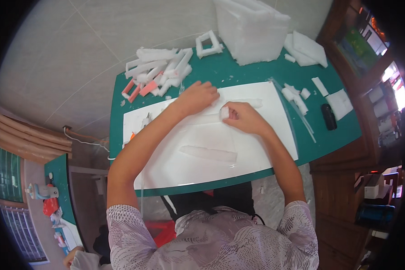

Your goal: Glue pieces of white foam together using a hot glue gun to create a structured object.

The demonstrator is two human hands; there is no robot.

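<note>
Between the fingertips of my right hand (245,118) is a small white foam block (225,113), held just above the white board (166,173). My left hand (198,96) is over the board's far part, to the left of the block. Its fingers curl inward, and whatever they may hold is hidden. A long white foam strip (202,119) lies below the two hands. Another strip (255,103) lies just beyond my right hand. Nearer to me, a wider strip (208,154) rests flat on the board.
A green table (256,76) carries a pile of white and pink foam bars (159,69), a square foam frame (209,44) and a large foam block (254,33). Clear sticks (306,123) and a black object (328,117) lie right. My left forearm partly hides an orange-and-grey tool (146,119).
</note>
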